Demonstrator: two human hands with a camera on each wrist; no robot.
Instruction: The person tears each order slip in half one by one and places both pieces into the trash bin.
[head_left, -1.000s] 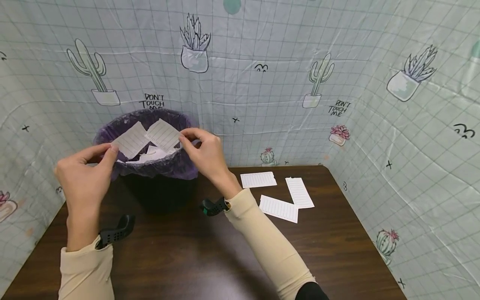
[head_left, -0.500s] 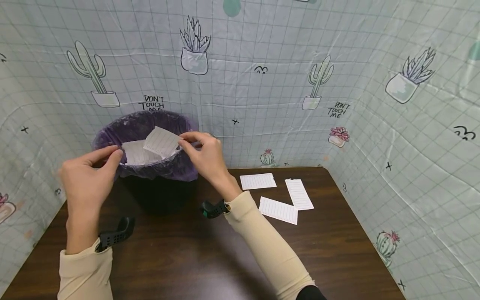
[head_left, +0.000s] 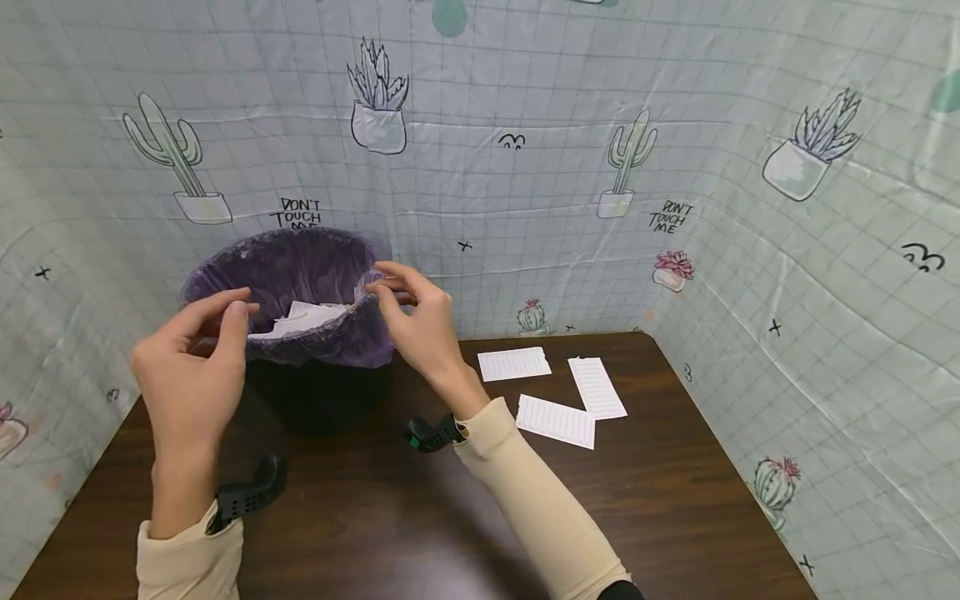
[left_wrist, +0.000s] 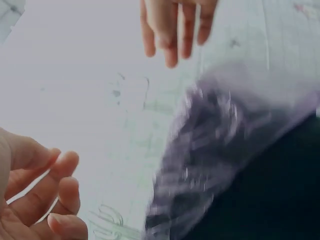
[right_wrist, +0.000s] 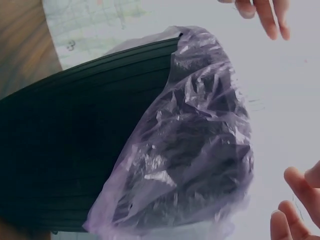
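A black bin lined with a thin purple bag stands at the back left of the table. White lined paper pieces lie inside it, partly hidden by the front rim. My left hand hovers at the bin's left front rim, its fingers loosely bent with nothing between them. Over the right side of the rim is my right hand, also holding nothing, thumb and forefinger slightly apart. The left wrist view shows the left hand's relaxed fingers beside the bag, without paper.
Three lined paper pieces lie on the dark wooden table to the right: one at the back, one at the right and one in front. A cactus-print sheet hangs behind and beside the table.
Both hands have let go of their paper pieces, which dropped into the lined bin. The left hand has shifted slightly right. The three pieces on the table stay put.
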